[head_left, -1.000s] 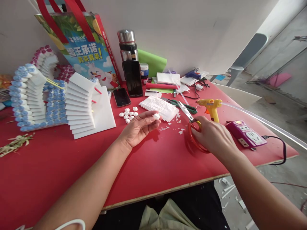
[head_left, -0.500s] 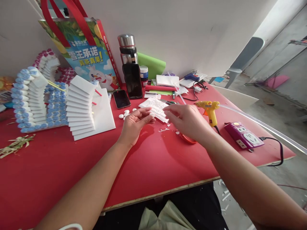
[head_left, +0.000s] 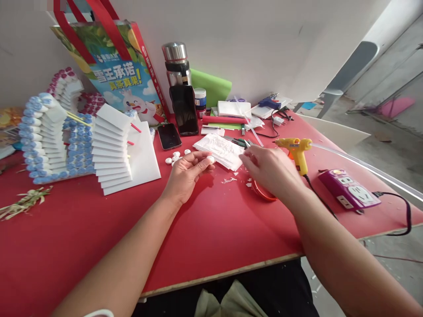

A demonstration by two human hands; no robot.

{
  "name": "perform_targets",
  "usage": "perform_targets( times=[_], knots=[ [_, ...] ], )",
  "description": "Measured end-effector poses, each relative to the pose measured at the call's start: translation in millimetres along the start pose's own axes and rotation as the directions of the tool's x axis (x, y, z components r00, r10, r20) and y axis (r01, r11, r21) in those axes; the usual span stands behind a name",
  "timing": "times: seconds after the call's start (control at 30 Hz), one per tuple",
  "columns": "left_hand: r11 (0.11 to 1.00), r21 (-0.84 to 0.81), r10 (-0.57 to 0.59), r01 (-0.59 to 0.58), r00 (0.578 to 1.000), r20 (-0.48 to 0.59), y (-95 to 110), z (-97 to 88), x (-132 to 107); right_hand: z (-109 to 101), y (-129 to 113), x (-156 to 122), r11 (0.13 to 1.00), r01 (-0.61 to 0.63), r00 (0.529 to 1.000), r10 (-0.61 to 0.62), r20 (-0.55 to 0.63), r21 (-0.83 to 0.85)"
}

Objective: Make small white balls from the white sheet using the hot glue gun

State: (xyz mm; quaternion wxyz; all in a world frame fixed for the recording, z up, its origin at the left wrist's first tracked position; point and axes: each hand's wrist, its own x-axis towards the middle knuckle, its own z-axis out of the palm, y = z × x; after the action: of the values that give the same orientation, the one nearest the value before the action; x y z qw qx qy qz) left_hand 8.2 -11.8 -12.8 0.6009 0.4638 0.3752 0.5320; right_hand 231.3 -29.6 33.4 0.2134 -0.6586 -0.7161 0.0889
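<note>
Between the thumb and fingertips of my left hand is a small white rolled piece, its round end facing up. Several similar white rolls lie just behind that hand. My right hand hovers over a red ring-shaped item, partly covering it; its fingers are bent and slightly apart, and I make out nothing in them. Between and beyond both hands lies a stack of thin white sheets. White scraps are scattered in front of the stack.
On the right are a yellow glue gun with a long clear stick and a purple power strip. Fanned white boards and a blue-and-white rolled structure stand left. Behind are two phones, a steel flask and a bag.
My right hand has moved right, away from my left hand and over the red ring-shaped item. My left hand keeps the white roll, now showing more plainly. The view has shifted slightly.
</note>
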Motion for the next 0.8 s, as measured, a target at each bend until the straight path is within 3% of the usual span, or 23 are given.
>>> perform_targets(
  times=[0.07,0.17,0.37,0.53,0.63,0.7,0.77,0.8],
  knots=[
    [0.988,-0.122,-0.092,0.091,0.996,0.002,-2,-1.5,2,-13,11,-13,0.954,-0.089,0.994,0.103,0.034,-0.286],
    [0.957,-0.239,-0.171,0.164,0.985,-0.007,-2,-2.6,4,-19,34,-31,0.875,-0.096,0.987,0.146,0.070,-0.474],
    [0.935,-0.299,-0.200,0.188,0.980,-0.009,1,-4.3,5,-2,63,-40,0.864,0.016,0.978,0.091,0.187,-0.503],
    [0.989,-0.130,-0.074,0.071,0.997,-0.019,-2,-3.2,2,-9,49,-41,0.878,-0.015,0.989,0.082,0.120,-0.478],
    [0.983,0.141,0.121,-0.117,0.993,-0.015,-5,0.0,1,-20,22,-37,0.966,-0.014,0.998,0.028,0.050,-0.259],
    [0.917,0.308,0.264,-0.255,0.964,0.014,-6,1.8,-1,-21,2,-27,0.997,0.039,0.997,-0.043,0.058,0.072],
    [0.844,0.394,0.369,-0.364,0.927,0.066,-7,2.8,-2,-14,-13,-11,0.908,-0.028,0.978,-0.062,0.200,0.419],
    [0.814,0.419,0.401,-0.401,0.911,0.093,-7,3.0,-3,-7,-19,-2,0.819,-0.128,0.949,-0.063,0.310,0.559]
  ],
)
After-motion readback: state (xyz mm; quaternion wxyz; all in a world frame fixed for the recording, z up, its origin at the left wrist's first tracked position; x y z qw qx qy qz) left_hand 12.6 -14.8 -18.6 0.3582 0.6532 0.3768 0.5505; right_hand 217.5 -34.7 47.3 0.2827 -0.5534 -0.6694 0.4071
